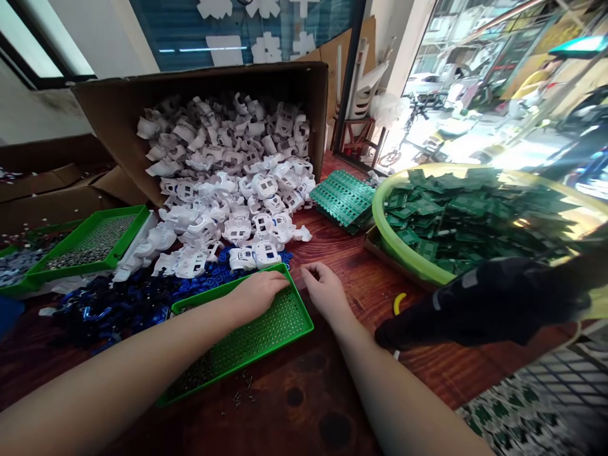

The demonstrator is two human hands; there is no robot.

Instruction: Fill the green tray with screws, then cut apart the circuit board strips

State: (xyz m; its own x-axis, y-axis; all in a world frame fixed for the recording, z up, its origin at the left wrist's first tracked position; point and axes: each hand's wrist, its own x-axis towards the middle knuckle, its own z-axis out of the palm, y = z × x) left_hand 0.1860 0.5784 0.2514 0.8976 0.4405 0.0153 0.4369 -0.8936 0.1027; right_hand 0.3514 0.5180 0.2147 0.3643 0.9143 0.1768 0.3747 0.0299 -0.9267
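My left hand [259,294] hovers over the far right corner of a green perforated tray [266,332]. Its fingers are bent and pressed together near the rim; whatever they pinch is hidden. Just right of the tray, my right hand [325,291] is curled with thumb and fingertips together, and I cannot make out anything between them. Small dark screws [197,373] lie heaped in the tray's left end, partly behind my left forearm. White plastic housings [266,253] and small blue plastic parts [206,278] lie just beyond the tray.
A tipped cardboard box [318,114] spills white housings. To the right stand a stack of green circuit panels [344,196], a yellow-green basin [380,209] of circuit boards and a dark electric screwdriver-like tool [456,310], blurred. Another green tray [118,244] sits left; loose screws [244,389] lie in front.
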